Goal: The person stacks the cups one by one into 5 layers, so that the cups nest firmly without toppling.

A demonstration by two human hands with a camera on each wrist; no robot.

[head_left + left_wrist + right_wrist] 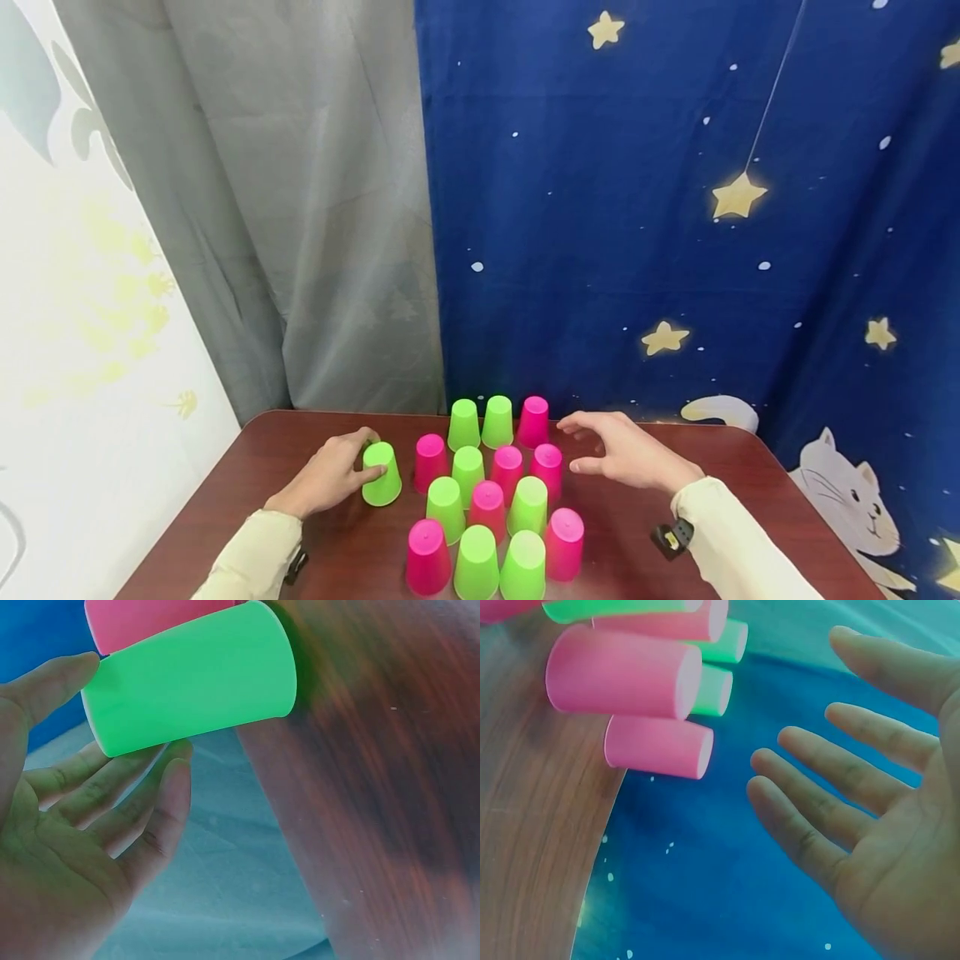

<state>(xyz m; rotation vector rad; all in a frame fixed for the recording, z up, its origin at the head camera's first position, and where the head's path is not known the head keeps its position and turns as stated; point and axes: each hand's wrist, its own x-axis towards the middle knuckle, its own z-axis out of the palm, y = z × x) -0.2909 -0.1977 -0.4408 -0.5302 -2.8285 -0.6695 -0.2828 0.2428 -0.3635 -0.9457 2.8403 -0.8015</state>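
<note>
I've L hand [330,477] pinching a green cup [382,487], approx. 9 o'clock of the grouped cups [488,507]; R hand [626,451], empty, fingers spread, at 2 o'clock. 14 grouped, 1 apart: prob. nearly done.

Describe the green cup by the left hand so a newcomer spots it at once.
Find the brown table, then the cluster of upside-down pink and green cups at its middle. Left of that cluster is a lone green cup. Unlike its neighbours, it is held by the left hand.
</note>
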